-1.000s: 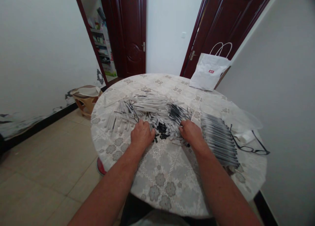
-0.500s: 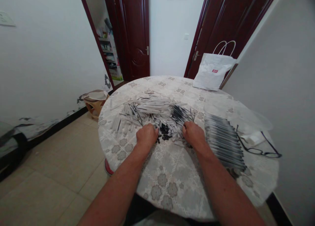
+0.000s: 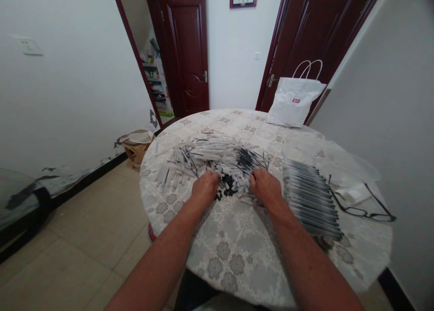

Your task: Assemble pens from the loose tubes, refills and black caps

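A heap of white pen barrels (image 3: 206,155) mixed with thin black refills (image 3: 246,157) lies on the round table (image 3: 233,243). Small black caps (image 3: 226,184) sit at the heap's near edge. My left hand (image 3: 204,186) rests knuckles-up at the left of the caps, fingers curled down into the parts. My right hand (image 3: 266,186) sits to the right of the caps, fingers likewise curled into the pile. What either hand grips is hidden under the fingers. A neat row of assembled pens (image 3: 310,198) lies to the right of my right hand.
Black-framed glasses (image 3: 364,207) and a clear plastic bag (image 3: 352,171) lie at the table's right side. A white paper bag (image 3: 293,103) leans at the far edge by a dark door. A small stool (image 3: 135,143) stands on the floor at left.
The view has tilted up and shifted left, so table and hands sit further right in frame. Both hands stay at the near edge of the heap, close to the caps.
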